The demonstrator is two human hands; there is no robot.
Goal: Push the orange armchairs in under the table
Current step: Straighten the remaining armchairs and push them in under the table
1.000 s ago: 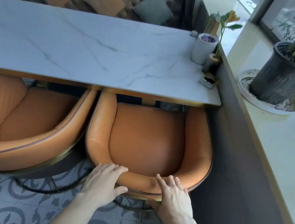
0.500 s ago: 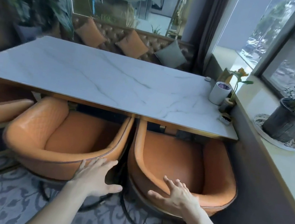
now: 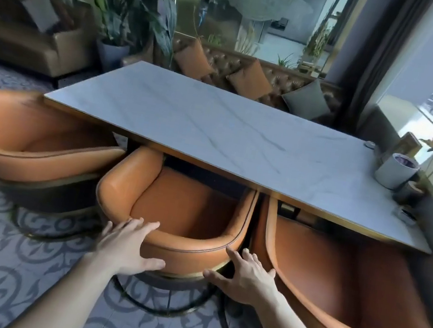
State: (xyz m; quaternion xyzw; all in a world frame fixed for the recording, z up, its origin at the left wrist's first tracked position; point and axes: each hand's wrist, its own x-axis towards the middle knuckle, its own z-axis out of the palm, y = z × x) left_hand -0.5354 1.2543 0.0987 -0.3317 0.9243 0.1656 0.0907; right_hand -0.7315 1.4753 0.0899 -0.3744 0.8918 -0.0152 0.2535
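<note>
Three orange armchairs line the near side of the desk (image 3: 241, 145), and both my hands are on the back of the middle armchair (image 3: 178, 214). My left hand (image 3: 129, 246) lies spread over the left part of the curved backrest, fingers across the top edge and thumb against the outer shell. My right hand (image 3: 244, 273) is flat against the shell at its right corner, in the narrow gap beside the right armchair (image 3: 339, 293). Neither grip is closed on anything: the fingers are wide and the palms press, which suits a shove better than a lift. I have set the hands apart on either side of the back so that, I judge, the chair will go straight in and not swivel on its round metal base.

The middle armchair's front is already beneath the desk edge, seat half covered. The right one sits similarly tucked, just beside it. The left armchair (image 3: 29, 144) stands at the desk's corner, angled, and looks least in; it probably needs doing after this.

The tight gap on my right could pinch my fingers.
</note>
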